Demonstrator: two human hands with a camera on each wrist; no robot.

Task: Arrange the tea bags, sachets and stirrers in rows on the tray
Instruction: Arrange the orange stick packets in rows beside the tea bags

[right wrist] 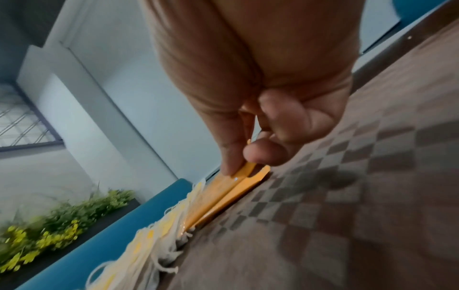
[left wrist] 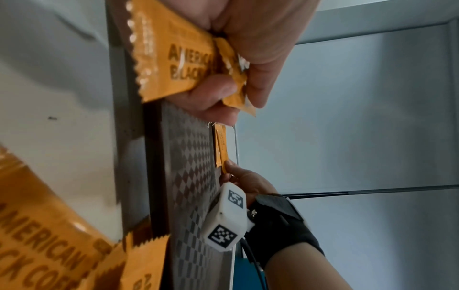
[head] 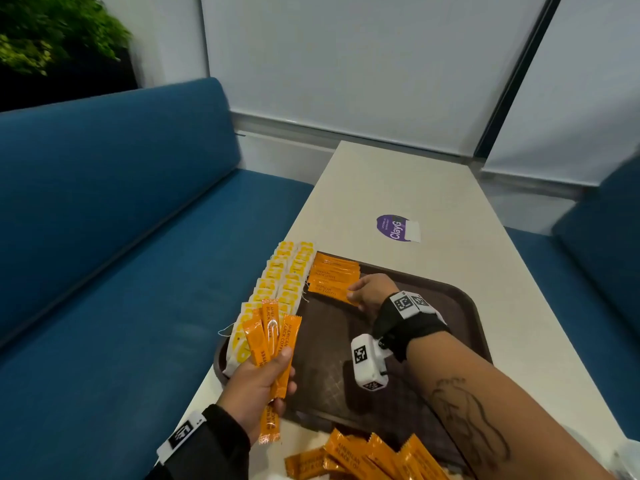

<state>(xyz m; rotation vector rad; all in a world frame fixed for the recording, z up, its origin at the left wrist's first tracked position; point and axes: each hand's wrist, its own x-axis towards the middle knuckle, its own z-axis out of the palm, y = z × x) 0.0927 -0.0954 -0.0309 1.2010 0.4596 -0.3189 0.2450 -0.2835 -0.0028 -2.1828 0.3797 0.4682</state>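
Note:
A brown tray (head: 415,393) lies on the white table. Two columns of yellow-and-white tea bags (head: 284,282) run along its left side. A row of orange coffee sachets (head: 334,275) lies at the tray's far left corner. My right hand (head: 369,292) pinches the nearest sachet of that row (right wrist: 246,174) by its end, thumb on top, low over the tray. My left hand (head: 263,382) grips a fan of several orange sachets (head: 273,341) upright above the tray's near left edge; the same bunch (left wrist: 174,58) fills the left wrist view. No stirrers are visible.
A loose pile of orange sachets (head: 363,459) lies on the table at the tray's near edge. A purple round sticker (head: 396,227) sits on the table beyond the tray. Blue benches (head: 121,237) flank the table on both sides.

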